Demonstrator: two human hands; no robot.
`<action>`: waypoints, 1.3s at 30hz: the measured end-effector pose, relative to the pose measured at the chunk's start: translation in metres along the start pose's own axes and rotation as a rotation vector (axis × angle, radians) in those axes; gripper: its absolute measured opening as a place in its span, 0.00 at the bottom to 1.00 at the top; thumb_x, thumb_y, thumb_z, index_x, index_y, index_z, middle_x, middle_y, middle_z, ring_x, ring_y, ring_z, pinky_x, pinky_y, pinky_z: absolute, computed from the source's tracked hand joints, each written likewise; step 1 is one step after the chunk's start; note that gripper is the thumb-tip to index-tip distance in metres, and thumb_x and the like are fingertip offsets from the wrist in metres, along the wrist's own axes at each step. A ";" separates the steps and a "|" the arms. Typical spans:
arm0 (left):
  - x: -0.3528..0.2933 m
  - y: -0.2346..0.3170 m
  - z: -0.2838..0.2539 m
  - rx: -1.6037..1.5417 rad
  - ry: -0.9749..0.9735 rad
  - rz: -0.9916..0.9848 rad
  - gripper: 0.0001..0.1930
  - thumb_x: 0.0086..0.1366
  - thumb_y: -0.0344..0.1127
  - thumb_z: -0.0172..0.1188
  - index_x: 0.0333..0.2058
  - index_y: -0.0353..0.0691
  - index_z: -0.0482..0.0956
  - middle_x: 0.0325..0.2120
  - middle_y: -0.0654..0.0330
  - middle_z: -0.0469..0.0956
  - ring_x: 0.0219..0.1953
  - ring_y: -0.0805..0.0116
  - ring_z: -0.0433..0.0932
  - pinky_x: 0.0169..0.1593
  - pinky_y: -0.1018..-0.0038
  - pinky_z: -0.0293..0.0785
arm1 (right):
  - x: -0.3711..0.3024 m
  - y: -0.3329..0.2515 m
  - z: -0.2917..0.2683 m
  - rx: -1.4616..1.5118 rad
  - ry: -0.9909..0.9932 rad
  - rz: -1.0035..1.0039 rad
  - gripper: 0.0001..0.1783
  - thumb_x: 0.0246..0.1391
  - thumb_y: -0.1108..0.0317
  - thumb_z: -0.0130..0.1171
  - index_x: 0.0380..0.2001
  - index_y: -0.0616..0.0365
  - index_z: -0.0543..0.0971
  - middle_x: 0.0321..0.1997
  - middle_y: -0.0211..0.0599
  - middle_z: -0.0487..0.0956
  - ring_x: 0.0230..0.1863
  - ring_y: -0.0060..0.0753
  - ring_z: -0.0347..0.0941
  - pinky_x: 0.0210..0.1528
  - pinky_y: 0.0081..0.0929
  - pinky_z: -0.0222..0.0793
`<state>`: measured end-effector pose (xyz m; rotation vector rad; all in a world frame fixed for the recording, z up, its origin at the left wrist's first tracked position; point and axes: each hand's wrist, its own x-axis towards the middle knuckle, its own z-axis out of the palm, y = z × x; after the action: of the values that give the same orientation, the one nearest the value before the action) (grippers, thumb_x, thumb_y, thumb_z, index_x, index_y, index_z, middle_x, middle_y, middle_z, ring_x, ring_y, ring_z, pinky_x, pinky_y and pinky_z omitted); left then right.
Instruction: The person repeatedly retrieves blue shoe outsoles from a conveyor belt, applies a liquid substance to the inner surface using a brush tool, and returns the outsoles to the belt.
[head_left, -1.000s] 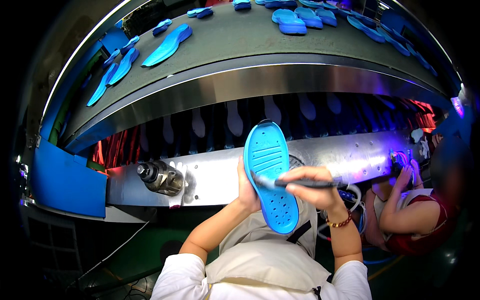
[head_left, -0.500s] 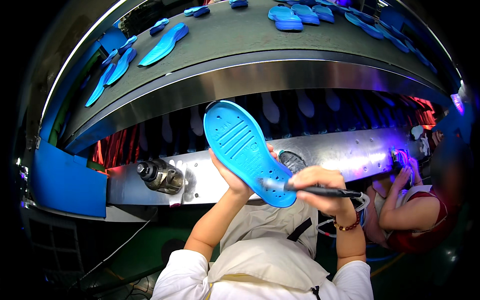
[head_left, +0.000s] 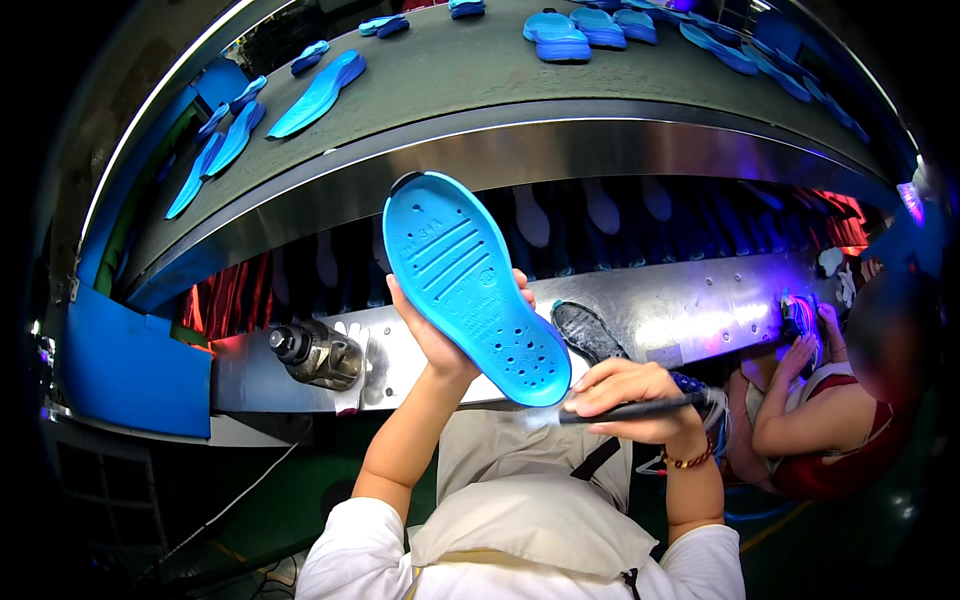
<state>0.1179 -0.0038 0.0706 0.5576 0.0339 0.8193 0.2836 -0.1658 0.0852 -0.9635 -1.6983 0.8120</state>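
Observation:
A bright blue shoe sole (head_left: 470,285), with grooves and small holes in its face, is held up tilted over the bench. My left hand (head_left: 432,335) grips it from behind, thumb along the left edge and fingertips showing at the right edge. In my right hand (head_left: 640,385) is a brush (head_left: 645,408) with a black handle and pale bristles, a pale tube running from its back end. The bristles sit just below the sole's lower tip; whether they touch it I cannot tell. A dark, sole-shaped piece (head_left: 590,330) lies on the bench behind my right hand.
A metal bench (head_left: 690,310) runs across in front of me, with a metal tool or fitting (head_left: 318,354) and a white glove (head_left: 350,365) at left. Beyond it a conveyor belt (head_left: 430,75) carries several blue soles. A co-worker (head_left: 815,430) sits at the right.
The sole has moved up and slightly left in my left hand. My right hand has drawn the brush down off the sole's holed area to below its tip.

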 end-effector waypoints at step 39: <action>-0.006 0.028 -0.009 0.379 -0.256 -0.908 0.35 0.55 0.51 0.50 0.56 0.31 0.61 0.48 0.43 0.69 0.47 0.56 0.73 0.51 0.65 0.68 | 0.008 -0.016 -0.032 -0.064 -0.213 0.095 0.12 0.45 0.78 0.59 0.37 0.63 0.77 0.40 0.42 0.79 0.44 0.35 0.76 0.47 0.27 0.70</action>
<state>0.0921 0.0114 0.0750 0.9012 0.1946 -0.1550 0.3091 -0.1639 0.1113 -1.0378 -1.8818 0.9558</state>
